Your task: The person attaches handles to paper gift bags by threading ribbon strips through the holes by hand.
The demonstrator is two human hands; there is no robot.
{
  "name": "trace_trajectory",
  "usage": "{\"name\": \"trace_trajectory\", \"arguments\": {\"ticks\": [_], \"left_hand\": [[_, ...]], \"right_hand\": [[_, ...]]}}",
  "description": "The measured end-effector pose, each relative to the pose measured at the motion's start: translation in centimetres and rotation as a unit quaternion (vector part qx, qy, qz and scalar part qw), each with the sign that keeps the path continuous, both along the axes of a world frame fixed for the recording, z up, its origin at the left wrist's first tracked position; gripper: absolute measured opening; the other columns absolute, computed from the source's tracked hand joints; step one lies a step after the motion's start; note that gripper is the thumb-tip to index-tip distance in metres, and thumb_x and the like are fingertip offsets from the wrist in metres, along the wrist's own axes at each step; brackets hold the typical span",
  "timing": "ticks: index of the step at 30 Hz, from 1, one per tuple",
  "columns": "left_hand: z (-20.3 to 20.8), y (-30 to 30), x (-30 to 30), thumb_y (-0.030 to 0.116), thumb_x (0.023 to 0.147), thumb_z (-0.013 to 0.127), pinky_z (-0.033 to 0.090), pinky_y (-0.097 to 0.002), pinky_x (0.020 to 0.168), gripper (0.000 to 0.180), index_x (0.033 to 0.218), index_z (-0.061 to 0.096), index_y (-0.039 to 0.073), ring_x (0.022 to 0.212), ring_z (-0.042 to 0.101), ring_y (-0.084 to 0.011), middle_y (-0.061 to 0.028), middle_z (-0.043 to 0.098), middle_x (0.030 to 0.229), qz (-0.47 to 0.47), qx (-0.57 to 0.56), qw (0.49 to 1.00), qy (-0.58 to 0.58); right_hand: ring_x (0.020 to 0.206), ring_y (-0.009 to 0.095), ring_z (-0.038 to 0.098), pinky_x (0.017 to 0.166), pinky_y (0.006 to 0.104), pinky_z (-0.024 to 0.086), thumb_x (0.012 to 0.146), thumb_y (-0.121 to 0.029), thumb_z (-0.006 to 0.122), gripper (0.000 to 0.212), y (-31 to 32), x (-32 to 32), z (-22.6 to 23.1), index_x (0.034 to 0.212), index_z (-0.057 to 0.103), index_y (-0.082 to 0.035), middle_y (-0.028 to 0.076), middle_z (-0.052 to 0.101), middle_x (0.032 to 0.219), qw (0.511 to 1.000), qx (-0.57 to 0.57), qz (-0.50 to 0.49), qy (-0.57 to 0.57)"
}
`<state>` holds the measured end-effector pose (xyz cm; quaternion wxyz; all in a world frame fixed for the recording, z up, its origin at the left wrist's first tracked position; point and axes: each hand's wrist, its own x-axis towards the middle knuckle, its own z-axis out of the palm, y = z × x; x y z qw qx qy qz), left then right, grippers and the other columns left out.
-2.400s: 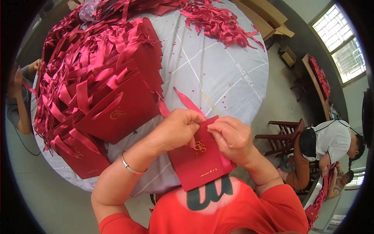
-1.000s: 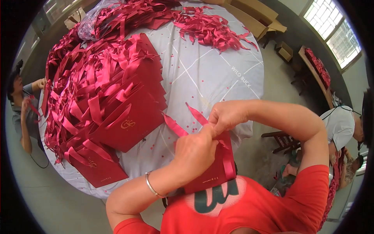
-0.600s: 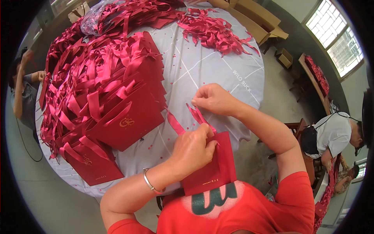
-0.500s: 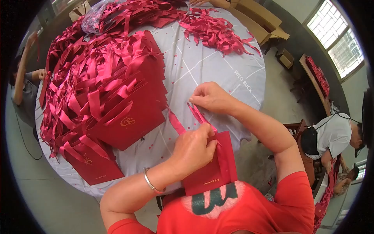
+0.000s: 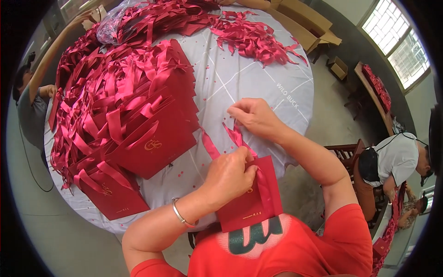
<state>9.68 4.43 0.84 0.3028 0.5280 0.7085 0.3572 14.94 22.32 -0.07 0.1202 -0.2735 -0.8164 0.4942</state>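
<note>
A small red paper gift bag hangs against my red shirt at the table's near edge. My left hand is closed at the bag's top, thumb and fingers pinching it where pink satin ribbon comes out. One ribbon handle loops out to the left of that hand. A second length of ribbon runs up beneath my right hand. The right hand's fingers are drawn together on this ribbon; its loose end hangs just below the fingertips. The exact grip is partly hidden.
Left on the round, grey-clothed table stands a big pile of ribboned red bags. Loose ribbons lie at the far side, near a plastic bag. A cardboard box is beyond. People work at left and right.
My right hand has shifted slightly right and down, its fingertips off the loose ribbon end. My left hand stays on the bag. The person at left has reached farther over the pile.
</note>
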Motion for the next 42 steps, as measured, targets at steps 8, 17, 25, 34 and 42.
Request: {"name": "trace_trajectory", "arguments": {"ticks": [8,17,25,34,42], "left_hand": [[-0.7,0.2,-0.3,0.017,0.083,0.072,0.051,-0.039,0.062,0.026,0.098,0.065,-0.003,0.068,0.068,-0.029,-0.0182,0.069,0.075,0.003,0.003,1.0,-0.021],[-0.2,0.7,-1.4,0.005,0.095,0.058,0.044,-0.023,0.045,0.019,0.11,0.062,-0.005,0.053,0.064,-0.0098,-0.0043,0.065,0.076,0.005,-0.111,0.947,-0.302],[-2.0,0.1,0.1,0.003,0.092,0.061,0.05,-0.025,0.05,0.021,0.111,0.065,-0.005,0.056,0.065,-0.0116,-0.0081,0.069,0.087,-0.002,0.011,0.983,-0.185],[-1.5,-0.1,0.5,0.011,0.086,0.063,0.052,-0.0464,0.082,0.027,0.111,0.064,0.002,0.095,0.064,-0.0385,-0.0194,0.067,0.103,-0.007,0.062,0.997,0.043],[-2.8,0.2,0.0,0.006,0.086,0.068,0.055,-0.0353,0.074,0.034,0.12,0.064,0.001,0.082,0.071,-0.0253,-0.0161,0.072,0.1,-0.003,0.066,0.997,-0.037]], "right_hand": [[0.071,0.001,0.056,0.062,0.0203,0.045,0.09,-0.01,0.07,0.011,-2.3,8.5,0.6,0.095,0.069,0.001,-0.003,0.067,0.082,0.998,-0.048,-0.032,0.026],[0.06,0.017,0.058,0.054,0.0297,0.045,0.076,-0.018,0.082,0.02,-6.0,13.7,4.0,0.078,0.068,-0.005,0.005,0.061,0.073,0.98,0.145,0.14,0.006],[0.056,0.021,0.059,0.053,0.0328,0.047,0.077,-0.021,0.081,0.021,-10.0,15.2,2.1,0.075,0.065,-0.006,0.006,0.062,0.071,0.98,0.195,0.019,-0.032],[0.065,0.006,0.057,0.057,0.0214,0.043,0.086,0.006,0.067,0.018,-8.2,17.1,4.0,0.102,0.062,0.001,0.0,0.063,0.078,0.921,-0.38,0.015,0.084],[0.076,0.007,0.055,0.064,0.021,0.043,0.082,0.009,0.064,0.038,-7.5,16.8,0.7,0.119,0.067,0.001,0.003,0.064,0.1,0.921,-0.291,-0.03,0.257]]}}
